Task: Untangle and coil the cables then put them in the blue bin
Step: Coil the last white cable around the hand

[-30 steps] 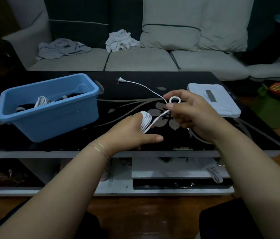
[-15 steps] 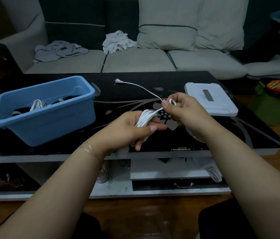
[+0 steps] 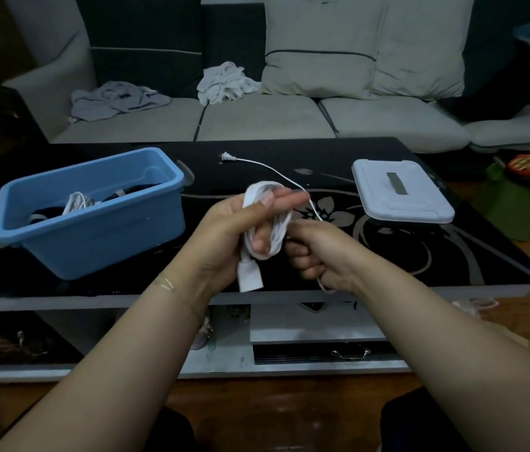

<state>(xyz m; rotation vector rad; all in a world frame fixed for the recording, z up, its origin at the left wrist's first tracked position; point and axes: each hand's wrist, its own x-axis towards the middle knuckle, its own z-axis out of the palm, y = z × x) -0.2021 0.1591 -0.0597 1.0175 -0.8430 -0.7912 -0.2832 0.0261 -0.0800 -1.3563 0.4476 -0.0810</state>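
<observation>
The left hand [image 3: 224, 230] holds a bundle of white cable [image 3: 267, 220] above the front part of the black glass counter [image 3: 403, 256]. The loops go around its fingers [image 3: 285, 200], which are mostly straight and point to the right, and a flat white block [image 3: 250, 275], perhaps an adapter, hangs down from the bundle. The right hand [image 3: 317, 252] is just beside the bundle, on its right side, with the fingers curled around the loose part of the same cable. From there the thin cable runs back over the counter to a two-pin plug [image 3: 224, 156], which lies flat near the far edge. The blue bin [image 3: 87, 216] stands on the left part of the counter, well apart from the hands, and some white and dark cables already lie inside it. A white lid [image 3: 400, 194] lies on the right part of the counter. Behind the counter there is a sofa [image 3: 257, 119] with crumpled cloths on the seat.
</observation>
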